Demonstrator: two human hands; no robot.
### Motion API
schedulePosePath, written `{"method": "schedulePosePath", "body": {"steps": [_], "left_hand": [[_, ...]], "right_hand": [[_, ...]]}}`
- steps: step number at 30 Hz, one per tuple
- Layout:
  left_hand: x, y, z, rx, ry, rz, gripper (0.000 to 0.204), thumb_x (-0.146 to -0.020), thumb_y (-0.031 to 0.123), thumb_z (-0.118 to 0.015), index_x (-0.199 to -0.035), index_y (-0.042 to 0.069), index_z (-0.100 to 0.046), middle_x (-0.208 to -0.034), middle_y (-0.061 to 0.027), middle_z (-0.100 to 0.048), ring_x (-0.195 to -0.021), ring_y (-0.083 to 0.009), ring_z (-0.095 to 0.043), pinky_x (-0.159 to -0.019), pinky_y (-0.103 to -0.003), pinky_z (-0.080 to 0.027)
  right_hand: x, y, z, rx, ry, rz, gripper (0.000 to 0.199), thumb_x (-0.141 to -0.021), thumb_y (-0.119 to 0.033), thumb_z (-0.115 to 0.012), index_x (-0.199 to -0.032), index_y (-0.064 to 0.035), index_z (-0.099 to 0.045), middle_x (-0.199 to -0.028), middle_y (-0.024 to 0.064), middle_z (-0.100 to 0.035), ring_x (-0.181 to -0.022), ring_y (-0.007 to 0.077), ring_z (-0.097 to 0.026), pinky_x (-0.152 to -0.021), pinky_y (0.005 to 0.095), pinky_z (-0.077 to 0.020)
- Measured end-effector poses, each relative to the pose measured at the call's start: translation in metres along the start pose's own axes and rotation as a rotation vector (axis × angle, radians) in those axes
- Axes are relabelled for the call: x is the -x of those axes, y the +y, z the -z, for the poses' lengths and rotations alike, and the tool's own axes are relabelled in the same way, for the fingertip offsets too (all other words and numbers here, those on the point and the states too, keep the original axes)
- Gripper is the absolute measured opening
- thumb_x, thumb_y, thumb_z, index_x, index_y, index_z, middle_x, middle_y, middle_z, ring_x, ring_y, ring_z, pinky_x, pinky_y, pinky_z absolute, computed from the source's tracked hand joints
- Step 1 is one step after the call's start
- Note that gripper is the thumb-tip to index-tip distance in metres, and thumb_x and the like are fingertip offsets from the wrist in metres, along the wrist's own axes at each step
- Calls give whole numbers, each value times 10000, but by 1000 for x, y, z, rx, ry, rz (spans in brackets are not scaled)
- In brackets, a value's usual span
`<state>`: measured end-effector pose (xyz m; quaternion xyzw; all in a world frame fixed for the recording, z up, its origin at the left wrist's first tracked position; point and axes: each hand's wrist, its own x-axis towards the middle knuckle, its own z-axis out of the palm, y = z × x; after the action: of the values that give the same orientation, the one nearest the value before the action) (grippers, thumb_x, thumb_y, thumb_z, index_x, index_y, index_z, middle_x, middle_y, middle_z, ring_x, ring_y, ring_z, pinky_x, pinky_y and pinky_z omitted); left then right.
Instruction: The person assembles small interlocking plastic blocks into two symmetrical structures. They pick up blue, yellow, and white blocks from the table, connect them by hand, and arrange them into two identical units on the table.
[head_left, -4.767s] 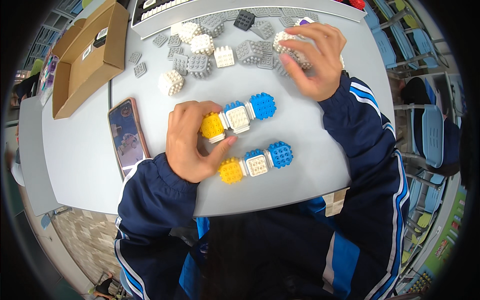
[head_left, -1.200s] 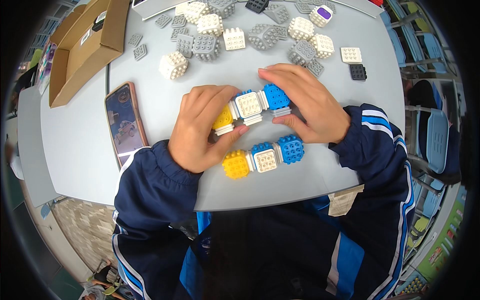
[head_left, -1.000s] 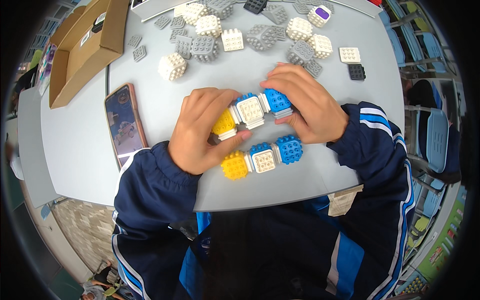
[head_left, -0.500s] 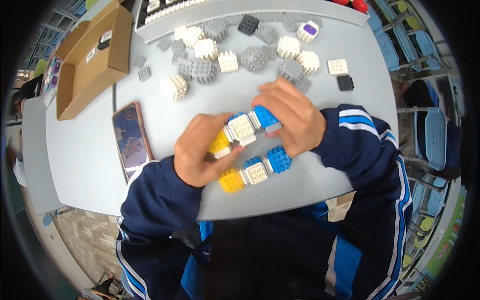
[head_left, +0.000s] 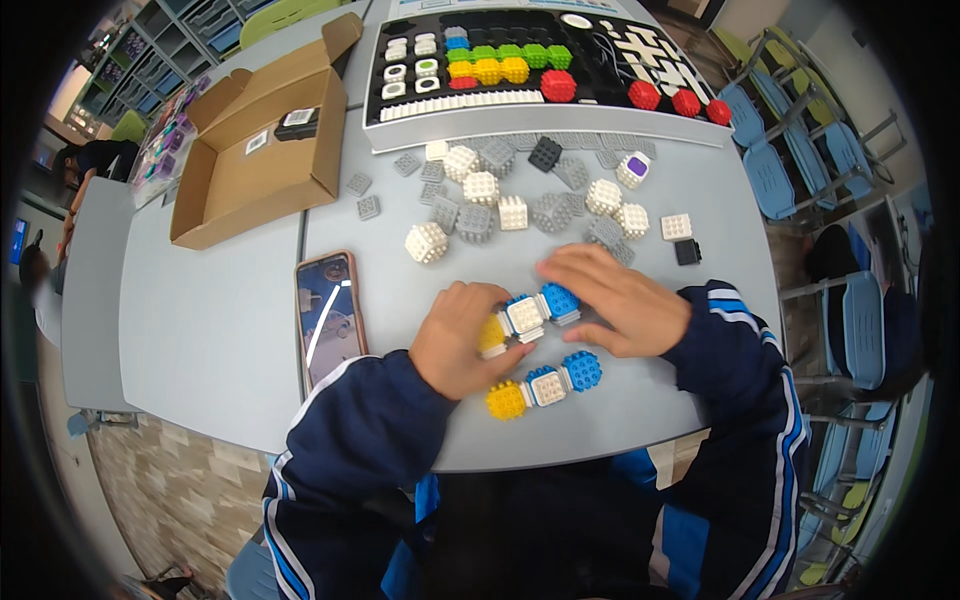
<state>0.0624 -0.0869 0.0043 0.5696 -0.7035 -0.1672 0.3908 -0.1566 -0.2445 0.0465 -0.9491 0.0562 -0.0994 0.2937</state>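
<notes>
You risk popping the three-block row point(head_left: 525, 316) apart if you squeeze its ends unevenly: the yellow, white and blue cubes join only at their studded faces, and a twist from either wrist could split a joint. A loose cube could roll toward the finished row point(head_left: 545, 386) lying just below your hands, or knock it askew. Your phone point(head_left: 328, 316) sits close beside your left forearm, so a wide elbow swing could shove it.

Your left hand point(head_left: 458, 338) is curled around the yellow end of the row, fingers closed on it. Your right hand point(head_left: 612, 310) lies flatter, fingers partly spread, fingertips pressing the blue end. The row sits between both hands, at the table point(head_left: 210, 330); whether it rests on it, you can't tell.
</notes>
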Motion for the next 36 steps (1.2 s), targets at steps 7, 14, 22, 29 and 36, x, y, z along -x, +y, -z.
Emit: {"method": "schedulePosePath", "body": {"steps": [7, 14, 22, 29, 36], "left_hand": [[-4, 0, 0, -7, 37, -48, 422, -783, 174, -851, -1114, 12, -645, -1066, -141, -651, -911, -334, -584, -839, -408, -475], [-8, -4, -2, 34, 54, -60, 424, -780, 178, -850, -1118, 18, -649, -1057, -143, -660, -904, -339, -592, -845, -413, -473], [3, -5, -1, 28, 25, 18, 458, -794, 221, -842, -1149, 17, -637, -1106, -128, -654, -970, -318, -588, -859, -390, -453], [0, -6, -1, 18, 15, 14, 459, -784, 221, -852, -1139, 21, -639, -1096, -125, -654, -958, -314, -588, -857, -389, -460], [-8, -1, -2, 45, 18, -34, 449, -785, 224, -856, -1123, 21, -642, -1076, -123, -652, -949, -314, -588, -851, -387, -464]], "right_hand": [[-108, 25, 83, 392, 161, 156, 554, -923, -225, -719, -1424, -39, -571, -1226, 209, -666, -1121, 398, -631, -1007, 444, -496], [-304, 128, 88, 491, 400, -234, 320, -911, -157, -743, -1218, -66, -725, -1100, 174, -747, -1030, 362, -709, -928, 430, -552], [-366, 180, 47, 580, 381, -382, 307, -862, -236, -809, -1165, -217, -763, -1156, 122, -745, -1113, 334, -698, -963, 463, -551], [-400, 218, 32, 732, 463, -450, 250, -883, -148, -771, -1133, -136, -762, -1189, 152, -740, -1142, 338, -697, -967, 527, -546], [-392, 287, 87, 372, 491, -230, 234, -840, -140, -716, -1011, 6, -651, -919, 207, -709, -852, 422, -698, -819, 459, -553]]}}
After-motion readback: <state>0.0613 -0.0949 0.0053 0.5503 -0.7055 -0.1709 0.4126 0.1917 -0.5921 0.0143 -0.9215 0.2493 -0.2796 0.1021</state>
